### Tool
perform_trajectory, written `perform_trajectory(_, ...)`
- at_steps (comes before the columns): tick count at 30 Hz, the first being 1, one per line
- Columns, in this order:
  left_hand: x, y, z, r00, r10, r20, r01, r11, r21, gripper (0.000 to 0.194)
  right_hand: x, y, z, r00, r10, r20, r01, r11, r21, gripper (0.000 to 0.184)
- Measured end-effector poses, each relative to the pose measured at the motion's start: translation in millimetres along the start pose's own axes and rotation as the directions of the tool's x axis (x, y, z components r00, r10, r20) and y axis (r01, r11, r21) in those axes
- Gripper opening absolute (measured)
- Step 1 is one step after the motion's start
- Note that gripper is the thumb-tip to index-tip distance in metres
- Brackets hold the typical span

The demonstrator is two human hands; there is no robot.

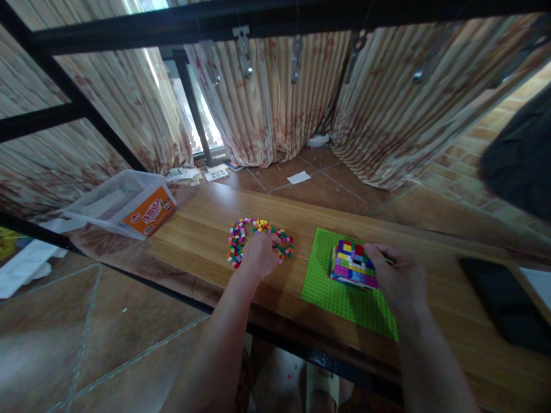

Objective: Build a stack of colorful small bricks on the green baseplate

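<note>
My left hand (262, 252) reaches down into a pile of small colourful toy bricks (236, 244), its fingers curled and partly hidden behind its back. Whatever it pinches does not show. To the right, a green studded baseplate (318, 281) carries a block built of multicoloured bricks (350, 264), with a small dark gap in its top. Close against the right side of this block is my right hand (396, 269), thumb and fingers bent together. A tiny yellow-green sliver shows by its fingers, too small to name.
A wooden bench (202, 229) bears the bricks and baseplate. At its left end stands a clear plastic box (116, 201) with an orange label. A black phone or tablet (503, 301) lies at the right. A dark metal bar (275, 26) crosses above, before curtains (267, 103).
</note>
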State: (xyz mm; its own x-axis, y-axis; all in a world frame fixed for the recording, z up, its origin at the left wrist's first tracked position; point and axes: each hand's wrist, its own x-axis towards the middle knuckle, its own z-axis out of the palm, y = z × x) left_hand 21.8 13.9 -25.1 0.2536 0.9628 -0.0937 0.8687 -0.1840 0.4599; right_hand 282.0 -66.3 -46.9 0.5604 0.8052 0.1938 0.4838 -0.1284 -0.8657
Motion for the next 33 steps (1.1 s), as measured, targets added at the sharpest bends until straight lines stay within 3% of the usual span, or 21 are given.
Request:
perform_trajectory(3, 0.5, 2.4, 1.5, 1.0, -0.006, 0.008, 0.006, 1.0, -0.011, 0.034, 0.2, 0.7, 0.2, 1.0, 0.022, 0.001, -0.022, 1.0, -0.019, 0.036)
perform_trajectory(10, -1.4, 15.5, 13.4, 0.994, 0.109, -0.032, -0.108, 0.994, 0.004, 0.022, 0.7, -0.2, 0.1, 1.0, -0.01, 0.0, 0.01, 0.998, -0.055, 0.034)
perform_trajectory(26, -4.2, 18.8, 20.4, 0.993, 0.099, -0.062, -0.094, 0.992, 0.079, 0.023, 1.3, 5.1, -0.5, 1.0, 0.022, 0.012, -0.021, 0.997, -0.072, 0.036)
perform_trajectory(33, -4.9, 22.1, 14.7, 0.992, 0.111, -0.063, -0.105, 0.99, 0.09, 0.019, 2.3, 7.5, 0.1, 1.0, 0.027, 0.016, -0.026, 0.996, -0.09, 0.039)
